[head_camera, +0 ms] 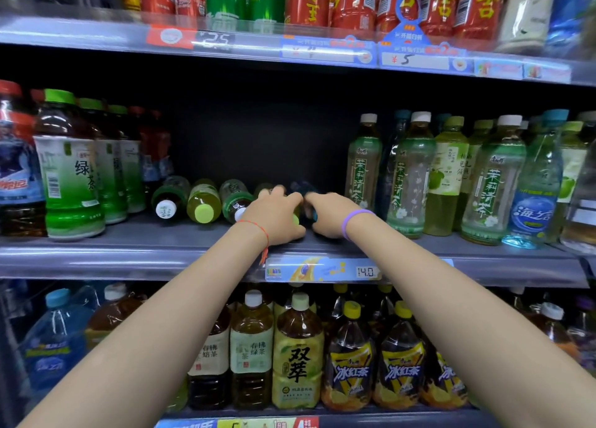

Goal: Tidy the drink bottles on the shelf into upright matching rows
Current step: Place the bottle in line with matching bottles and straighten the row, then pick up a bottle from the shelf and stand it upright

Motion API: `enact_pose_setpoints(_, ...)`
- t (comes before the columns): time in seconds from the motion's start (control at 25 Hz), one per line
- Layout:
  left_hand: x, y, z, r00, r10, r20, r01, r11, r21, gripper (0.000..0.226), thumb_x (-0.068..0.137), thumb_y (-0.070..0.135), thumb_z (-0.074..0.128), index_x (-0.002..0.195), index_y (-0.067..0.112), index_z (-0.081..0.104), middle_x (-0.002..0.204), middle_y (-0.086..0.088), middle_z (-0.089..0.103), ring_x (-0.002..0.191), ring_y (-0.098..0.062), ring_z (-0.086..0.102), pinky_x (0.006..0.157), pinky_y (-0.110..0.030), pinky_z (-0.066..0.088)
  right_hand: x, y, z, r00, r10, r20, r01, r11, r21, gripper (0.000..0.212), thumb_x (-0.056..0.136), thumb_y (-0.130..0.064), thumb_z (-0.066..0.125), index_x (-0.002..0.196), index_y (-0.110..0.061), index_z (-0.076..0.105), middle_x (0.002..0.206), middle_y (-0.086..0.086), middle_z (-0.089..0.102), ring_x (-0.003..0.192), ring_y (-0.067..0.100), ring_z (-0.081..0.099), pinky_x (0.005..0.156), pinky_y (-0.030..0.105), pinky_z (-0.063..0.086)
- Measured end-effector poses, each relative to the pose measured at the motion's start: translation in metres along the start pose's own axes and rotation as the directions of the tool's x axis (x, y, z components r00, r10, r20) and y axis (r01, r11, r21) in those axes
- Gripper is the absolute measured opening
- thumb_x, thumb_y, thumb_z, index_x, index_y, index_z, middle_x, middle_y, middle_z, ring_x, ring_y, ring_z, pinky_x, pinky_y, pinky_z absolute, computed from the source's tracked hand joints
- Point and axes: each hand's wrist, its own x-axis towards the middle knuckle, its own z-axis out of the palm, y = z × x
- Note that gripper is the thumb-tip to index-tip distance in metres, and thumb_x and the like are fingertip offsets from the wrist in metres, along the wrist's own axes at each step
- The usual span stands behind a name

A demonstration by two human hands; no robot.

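I am facing a store shelf point(129, 250) of drinks, both my bare arms reaching to its middle tier. At nine o'clock stand upright green tea bottles point(69, 169) with green caps, in a row running back from the shelf edge. Just right of them, toward the centre, three bottles lie on their sides with caps pointing at me: one with a white cap point(166, 209), one with a pale green cap point(203, 213), and a third point(235, 198) partly hidden behind my left wrist.

My left hand point(274, 216), with an orange string at the wrist, sits at the centre, fingers curled over another lying bottle; only a bit of its green cap shows at my palm's edge. My right hand point(325, 214), wearing a purple wristband, is just beside it, fingers bent around a dark bluish bottle point(301, 187) that also lies down. That bottle is blurred, and I cannot tell how firm either grip is.

From two to three o'clock stand upright jasmine tea bottles point(409, 176) with white caps, mixed with pale green ones and a blue-labelled water bottle point(535, 202). A price tag point(322, 270) sits on the shelf edge beneath my wrists.
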Motion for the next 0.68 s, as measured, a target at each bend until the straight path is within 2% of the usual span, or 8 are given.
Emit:
enact_pose_setpoints(0.08, 0.0, 0.004, -0.002, 1.0, -0.021, 0.01, 0.021, 0.998, 0.063, 0.051, 0.087, 0.039, 0.057, 0.133, 0.021, 0.044, 0.136, -0.012, 0.041, 0.125, -0.035, 0.04, 0.098, -0.044, 0.043, -0.014, 0.004, -0.011, 0.998, -0.023, -0.065, 0.024, 1.0, 0.019, 0.016, 0.091, -0.017, 0.055, 0.103, -0.023, 0.047, 0.104, 0.008, 0.054, 0.085, 0.029, 0.057, 0.074, 0.036, 0.049)
enact_pose_setpoints(0.16, -0.001, 0.012, -0.003, 0.997, -0.073, -0.028, 0.076, 0.984, 0.16, 0.043, 0.089, 0.032, 0.054, 0.129, 0.017, 0.047, 0.133, -0.013, 0.045, 0.123, -0.035, 0.042, 0.097, -0.044, 0.038, -0.027, 0.007, -0.027, 0.973, -0.042, -0.226, 0.056, 0.997, 0.058, 0.014, 0.093, -0.023, 0.052, 0.106, -0.024, 0.047, 0.097, 0.007, 0.053, 0.082, 0.03, 0.057, 0.072, 0.038, 0.049)
enact_pose_setpoints(0.24, -0.001, 0.018, -0.004, 0.987, -0.117, -0.112, 0.139, 0.968, 0.209, 0.042, 0.089, 0.033, 0.054, 0.125, 0.013, 0.048, 0.13, -0.013, 0.05, 0.122, -0.034, 0.045, 0.1, -0.045, 0.034, -0.035, 0.007, -0.043, 0.908, -0.054, -0.416, 0.092, 0.993, 0.072, 0.014, 0.096, -0.028, 0.05, 0.108, -0.021, 0.046, 0.087, 0.004, 0.055, 0.076, 0.029, 0.057, 0.063, 0.035, 0.046)
enact_pose_setpoints(0.28, 0.0, 0.022, -0.004, 0.979, -0.114, -0.168, 0.143, 0.974, 0.174, 0.047, 0.088, 0.037, 0.056, 0.127, 0.012, 0.047, 0.129, -0.013, 0.052, 0.122, -0.034, 0.046, 0.101, -0.046, 0.034, -0.039, 0.007, -0.05, 0.861, -0.049, -0.507, 0.103, 0.991, 0.079, 0.017, 0.098, -0.03, 0.049, 0.11, -0.019, 0.046, 0.084, 0.004, 0.057, 0.073, 0.028, 0.057, 0.058, 0.034, 0.043)
enact_pose_setpoints(0.36, 0.002, 0.028, -0.008, 0.965, -0.076, -0.25, 0.062, 0.996, -0.064, 0.063, 0.085, 0.046, 0.061, 0.135, 0.011, 0.044, 0.131, -0.011, 0.054, 0.122, -0.032, 0.049, 0.1, -0.044, 0.039, -0.044, 0.006, -0.063, 0.758, -0.007, -0.652, 0.099, 0.99, 0.104, 0.025, 0.1, -0.035, 0.047, 0.114, -0.015, 0.045, 0.083, 0.003, 0.059, 0.069, 0.028, 0.055, 0.055, 0.034, 0.039)
enact_pose_setpoints(0.48, 0.002, 0.044, -0.013, 0.969, -0.056, -0.24, -0.073, 0.865, -0.496, 0.07, 0.081, 0.046, 0.072, 0.136, 0.014, 0.042, 0.127, -0.005, 0.056, 0.115, -0.025, 0.054, 0.087, -0.034, 0.045, -0.051, 0.007, -0.082, 0.634, 0.059, -0.771, 0.056, 0.991, 0.121, 0.033, 0.101, -0.042, 0.044, 0.117, -0.013, 0.047, 0.082, 0.0, 0.058, 0.067, 0.025, 0.052, 0.054, 0.032, 0.034)
enact_pose_setpoints(0.6, 0.003, 0.055, -0.013, 0.974, -0.052, -0.222, -0.099, 0.781, -0.617, 0.052, 0.076, 0.053, 0.076, 0.106, 0.02, 0.049, 0.098, 0.001, 0.06, 0.085, -0.018, 0.057, 0.066, -0.031, 0.044, -0.052, 0.014, -0.095, 0.556, 0.095, -0.825, 0.049, 0.988, 0.147, 0.037, 0.102, -0.045, 0.04, 0.122, -0.015, 0.049, 0.089, -0.002, 0.061, 0.073, 0.02, 0.055, 0.054, 0.031, 0.033)
enact_pose_setpoints(0.68, 0.004, 0.06, -0.013, 0.978, -0.052, -0.202, -0.093, 0.759, -0.644, 0.053, 0.073, 0.059, 0.075, 0.089, 0.02, 0.044, 0.079, 0.003, 0.052, 0.068, -0.014, 0.048, 0.056, -0.029, 0.037, -0.049, 0.019, -0.098, 0.577, 0.151, -0.802, 0.075, 0.969, 0.237, 0.041, 0.101, -0.045, 0.043, 0.131, -0.017, 0.047, 0.107, 0.001, 0.063, 0.087, 0.022, 0.06, 0.06, 0.032, 0.039)
